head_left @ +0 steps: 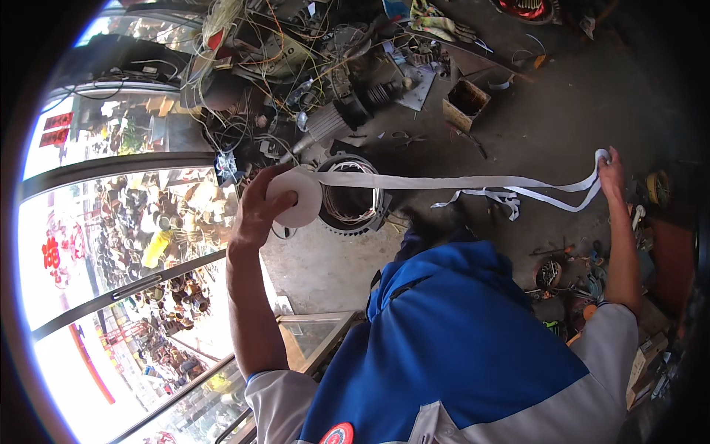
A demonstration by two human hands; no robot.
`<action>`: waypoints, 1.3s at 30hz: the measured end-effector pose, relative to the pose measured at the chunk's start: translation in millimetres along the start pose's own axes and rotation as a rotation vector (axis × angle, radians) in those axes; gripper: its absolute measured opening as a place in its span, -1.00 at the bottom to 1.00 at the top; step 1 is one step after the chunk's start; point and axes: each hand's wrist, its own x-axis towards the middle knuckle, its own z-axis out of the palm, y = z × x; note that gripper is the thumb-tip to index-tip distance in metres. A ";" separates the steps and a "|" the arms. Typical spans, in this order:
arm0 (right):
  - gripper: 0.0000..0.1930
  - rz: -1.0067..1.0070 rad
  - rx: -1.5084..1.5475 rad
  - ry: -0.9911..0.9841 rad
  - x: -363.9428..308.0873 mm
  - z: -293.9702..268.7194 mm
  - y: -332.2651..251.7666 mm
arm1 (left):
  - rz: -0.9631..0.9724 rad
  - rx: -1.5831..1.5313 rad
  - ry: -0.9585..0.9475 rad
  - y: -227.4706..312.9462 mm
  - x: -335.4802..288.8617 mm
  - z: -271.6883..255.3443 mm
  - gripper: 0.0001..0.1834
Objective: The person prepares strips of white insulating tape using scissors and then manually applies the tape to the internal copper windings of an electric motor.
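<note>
My left hand [260, 207] grips a roll of white cloth tape [302, 198], its thumb pushed into the roll's core. From the roll a long white strip [444, 182] stretches across to the right. My right hand [611, 176], with that arm reaching far out, is closed on the strip at its looped end. A doubled tail of the strip hangs below the taut length, with its loose end near the middle. Beneath the strip, beside the roll, stands a round motor stator [353, 198] with pale wire windings around its inside.
A motor rotor [336, 118] lies on the floor beyond the stator, near a heap of tangled wires [259, 63]. A small open box [466, 103] and pliers [473, 140] are farther right. Glass windows [126, 229] line the left side. Tools and small parts crowd the right.
</note>
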 end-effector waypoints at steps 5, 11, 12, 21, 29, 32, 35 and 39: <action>-0.38 -0.400 0.755 -0.799 -173.2 -2.0 -369.2 | 0.050 0.022 -0.270 38.6 25.2 76.8 -0.31; -0.79 -0.409 0.929 -1.027 -187.7 0.1 -416.4 | -0.004 -0.041 -0.274 45.0 23.5 70.4 -0.27; -0.82 -0.417 0.814 -0.955 -169.0 8.9 -396.4 | -0.035 -0.020 -0.211 26.7 14.7 51.2 -0.28; -0.78 0.407 0.006 -0.040 26.8 -25.9 67.8 | -0.057 -0.427 0.628 -106.5 -64.9 -144.9 -0.40; -0.46 -0.173 0.002 -0.188 -47.8 -25.6 -133.4 | -0.044 0.012 0.106 -17.9 -27.8 -1.5 -0.24; -0.43 -0.290 0.820 -0.785 -143.0 -30.7 -313.7 | -0.066 0.084 -0.261 23.8 10.4 93.9 -0.27; -0.50 -0.261 1.156 -1.320 -191.0 -39.2 -382.7 | -0.013 0.045 -0.415 74.6 31.0 145.7 -0.29; -0.77 -0.129 0.949 -1.039 -124.8 -15.7 -326.0 | 0.006 0.081 -0.221 68.9 24.4 82.9 -0.28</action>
